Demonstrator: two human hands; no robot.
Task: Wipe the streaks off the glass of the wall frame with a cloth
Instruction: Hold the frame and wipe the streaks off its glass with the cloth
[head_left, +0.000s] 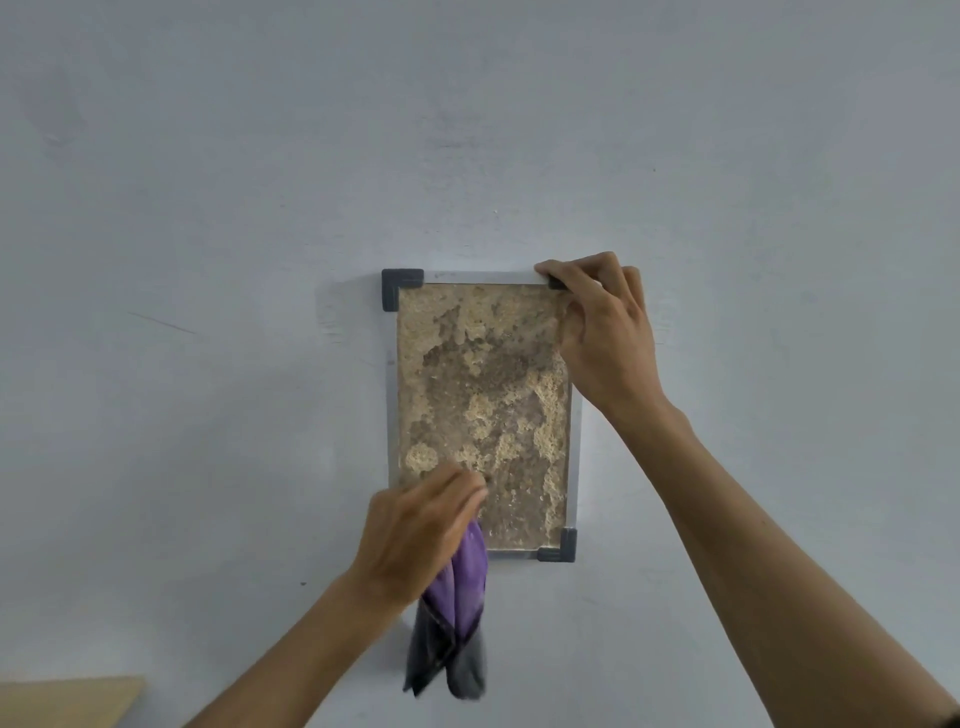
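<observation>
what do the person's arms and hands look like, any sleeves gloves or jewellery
Both forearms are bare right to the picture's lower edge, with no sleeve in view. The left hand and the right hand wear no gloves, and no rings, watch or bracelet show on the fingers or wrists. At the bottom right corner something dark shows at the right arm's edge; too little to tell.

We record an indoor room, most likely domestic, though we cannot fix its type. The evidence is limited. A plain painted wall (260, 208) in pale grey-blue fills nearly the whole view, with faint scuffs and small dark specks on it. A small frame (390, 405) with dark corner pieces hangs flat against it, the panel behind its glass mottled in tan and brown. At the lower left we note the corner of a light wooden surface (67, 701), its nature undetermined.
</observation>
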